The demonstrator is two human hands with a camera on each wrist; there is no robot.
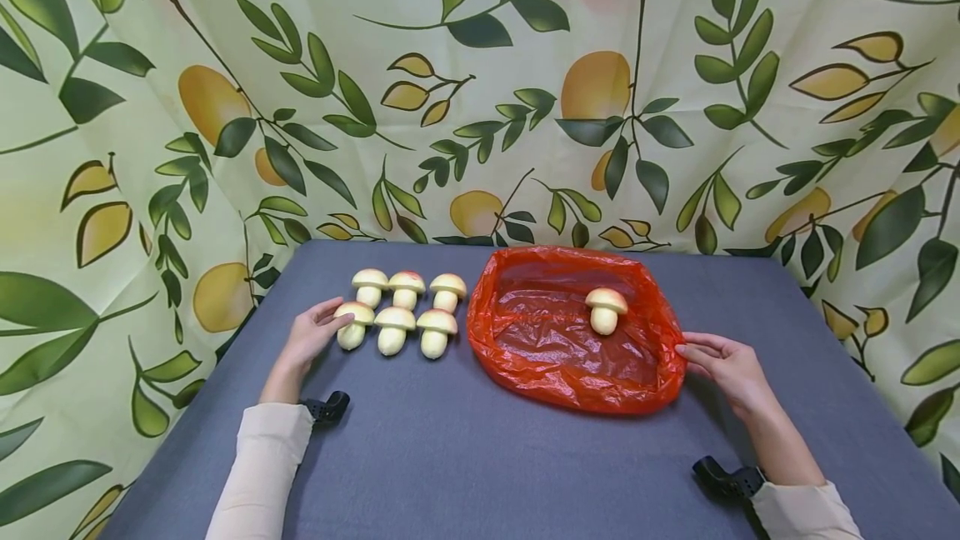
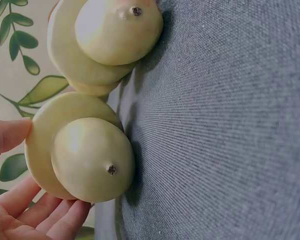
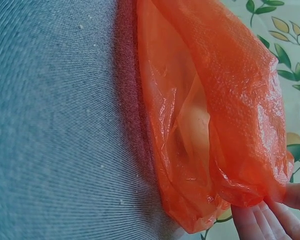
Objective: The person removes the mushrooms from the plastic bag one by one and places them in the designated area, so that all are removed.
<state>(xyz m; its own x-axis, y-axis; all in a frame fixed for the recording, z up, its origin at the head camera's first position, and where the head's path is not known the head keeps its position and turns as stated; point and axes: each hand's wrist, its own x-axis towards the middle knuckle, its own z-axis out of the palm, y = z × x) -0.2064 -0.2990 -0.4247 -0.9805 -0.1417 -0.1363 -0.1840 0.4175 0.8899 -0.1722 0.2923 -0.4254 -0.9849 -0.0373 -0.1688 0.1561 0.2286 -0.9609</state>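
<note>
With thumb and fingers at either side of its cap, my left hand (image 1: 317, 336) holds the front-left toy mushroom (image 1: 355, 326). That mushroom (image 2: 92, 150) rests on the cloth in the left wrist view, its round stem end toward the camera. Several more pale mushrooms (image 1: 395, 330) stand beside it in two rows. The red plastic bag (image 1: 577, 394) lies with its mouth spread wide, and one mushroom (image 1: 606, 311) is inside it. My right hand (image 1: 723, 369) pinches the bag's right rim; in the right wrist view thumb and fingers (image 3: 250, 222) meet on the red film.
A grey-blue cloth (image 1: 450, 457) covers the table. Behind it and at the sides hangs a curtain (image 1: 510, 165) printed with leaves and fruit. Black wrist cameras (image 1: 326, 408) are strapped to both wrists.
</note>
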